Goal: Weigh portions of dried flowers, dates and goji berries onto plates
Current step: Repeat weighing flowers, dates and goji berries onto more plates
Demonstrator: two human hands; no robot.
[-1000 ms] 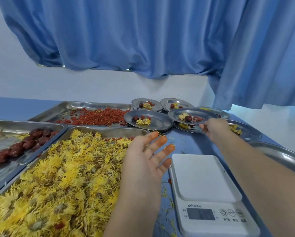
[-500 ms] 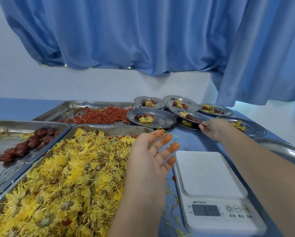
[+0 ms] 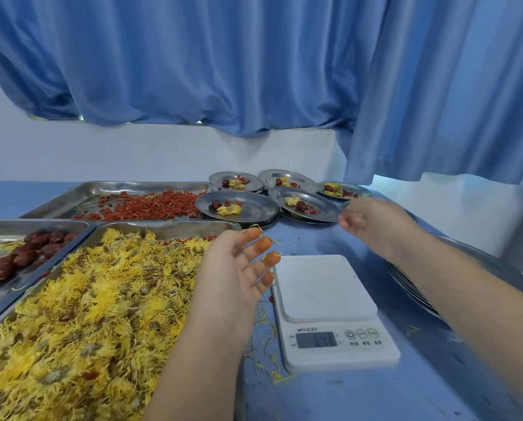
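The scale (image 3: 324,287) sits bare in the middle of the table (image 3: 421,375), so a finished portion looks just parked and the next round is about to start. The right hand (image 3: 372,220) is out at one o'clock, fingers curled at the rim of the nearest filled plate (image 3: 327,212). It's blurred, and I can't tell whether it pinches that rim or has let go. The left hand (image 3: 233,268) hovers flat and spread, holding nothing, orange-stained fingertips (image 3: 264,244) just left of the scale. By my reading, the next move needs a fresh plate from the stack of empty plates (image 3: 412,287) at three o'clock, set square on the scale. Now the count: five filled plates in view at twelve to one o'clock, perhaps another hidden by the hand, and one scale. There are three trays: goji berries (image 3: 151,206) at eleven o'clock, dates (image 3: 26,253) at nine, dried flowers (image 3: 87,299) at eight.
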